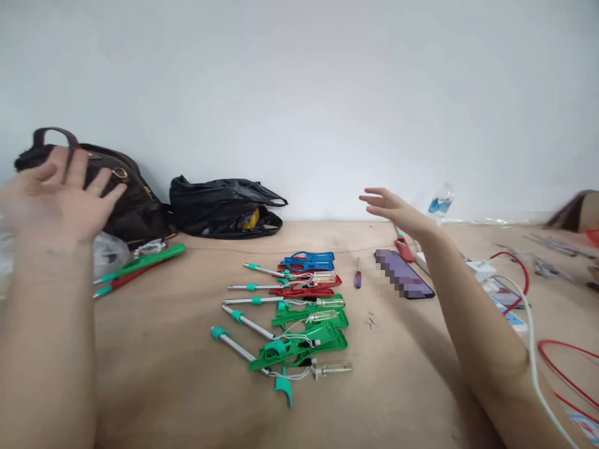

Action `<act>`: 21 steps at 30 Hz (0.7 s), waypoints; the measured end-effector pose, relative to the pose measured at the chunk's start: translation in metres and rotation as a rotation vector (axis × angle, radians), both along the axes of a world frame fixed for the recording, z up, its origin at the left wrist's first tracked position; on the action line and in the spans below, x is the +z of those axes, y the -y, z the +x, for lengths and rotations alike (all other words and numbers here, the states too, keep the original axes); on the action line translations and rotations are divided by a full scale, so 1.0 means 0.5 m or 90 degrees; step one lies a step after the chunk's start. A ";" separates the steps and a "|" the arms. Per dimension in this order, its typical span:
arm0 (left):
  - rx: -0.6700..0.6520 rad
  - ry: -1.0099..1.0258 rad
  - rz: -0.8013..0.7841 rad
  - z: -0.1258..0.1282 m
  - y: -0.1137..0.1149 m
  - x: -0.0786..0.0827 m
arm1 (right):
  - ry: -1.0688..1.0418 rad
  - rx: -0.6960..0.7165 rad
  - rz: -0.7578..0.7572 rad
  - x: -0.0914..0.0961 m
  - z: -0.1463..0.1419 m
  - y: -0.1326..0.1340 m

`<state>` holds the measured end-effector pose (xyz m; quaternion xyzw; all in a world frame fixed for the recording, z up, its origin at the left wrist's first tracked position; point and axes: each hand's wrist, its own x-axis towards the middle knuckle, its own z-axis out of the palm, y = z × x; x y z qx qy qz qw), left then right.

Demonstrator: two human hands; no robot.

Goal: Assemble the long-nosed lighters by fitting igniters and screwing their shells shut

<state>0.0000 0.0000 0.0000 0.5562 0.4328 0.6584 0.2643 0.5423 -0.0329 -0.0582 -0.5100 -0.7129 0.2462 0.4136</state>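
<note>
My left hand (60,199) is raised at the left, palm showing and fingers spread, holding nothing. My right hand (390,204) hovers above the far part of the table, fingers stretched out and empty. Between my arms lie several opened long-neck lighters, with green casing halves (299,349), red casing halves (318,288) and a blue casing half (309,260). Among them are metal tubes (246,348) with teal collars, clear fuel tanks (333,368) and thin white wires. A purple-handled screwdriver (358,277) and a few tiny screws (371,322) lie to their right.
Closed green and red lighters (148,262) lie at the left. Behind are a dark handbag (135,206) and a black plastic bag (219,206) by the wall. Rightward are a phone (405,274), a red lighter (403,249), a bottle (441,202), a white charger (481,269) and cables (531,337).
</note>
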 end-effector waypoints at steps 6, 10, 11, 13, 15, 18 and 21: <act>-0.036 -0.024 -0.071 0.109 0.020 -0.068 | 0.009 0.015 -0.025 -0.048 -0.041 0.003; -0.133 -0.277 -0.120 0.184 0.058 -0.153 | 0.109 0.011 -0.024 -0.093 -0.089 0.032; -0.176 -0.353 -0.117 0.201 0.073 -0.170 | 0.139 0.033 -0.021 -0.103 -0.106 0.049; -0.283 -0.489 -0.108 0.238 0.111 -0.195 | 0.204 0.089 -0.017 -0.123 -0.145 0.094; -0.422 -0.590 -0.107 0.276 0.156 -0.212 | 0.257 0.148 -0.004 -0.141 -0.182 0.147; -0.508 -0.721 -0.068 0.324 0.220 -0.228 | 0.297 0.227 0.108 -0.167 -0.216 0.217; -0.548 -0.796 -0.023 0.343 0.257 -0.242 | 0.344 0.244 0.216 -0.184 -0.222 0.258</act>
